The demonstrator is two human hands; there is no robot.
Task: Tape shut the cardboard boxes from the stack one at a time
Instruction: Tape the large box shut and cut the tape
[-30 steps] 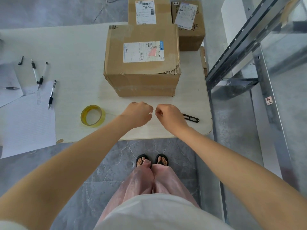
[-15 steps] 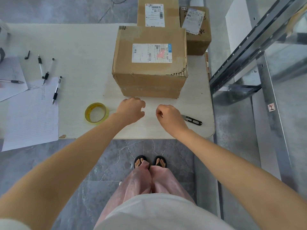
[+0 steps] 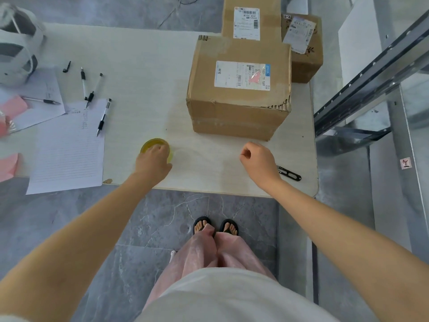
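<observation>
**Left hand on the tape roll, box at the desk's right side**

The left hand [image 3: 154, 159] lies over the near half of the yellow tape roll [image 3: 152, 143], its fingers curled down round the rim and holding it flat on the desk [image 3: 144, 66]. The roll sits a little in from the front edge. The right hand [image 3: 258, 162] hovers well apart from the left, near the front right of the desk. Its fingers are curled in narrow, with thumb against forefinger. I cannot tell whether it pinches an end of clear tape.

The cardboard box [image 3: 239, 89] stands upright just beyond the right hand, label on top. Its right side is close to the desk's right edge, and its top right rim is ragged. Two more boxes stand behind it: a tall box [image 3: 250, 19] and a small box [image 3: 304, 47] at the far right corner.

Bare desk runs between the two hands and from the box's near face to the front edge. A wider bare stretch lies left of the box, reaching as far as the pens [image 3: 103, 117]. The black snips [image 3: 290, 174] lie beside the right wrist, near the rounded front right corner. A lined sheet [image 3: 67, 149] hangs over the front edge on the left. A metal rack [image 3: 371, 73] stands close along the desk's right side.
</observation>
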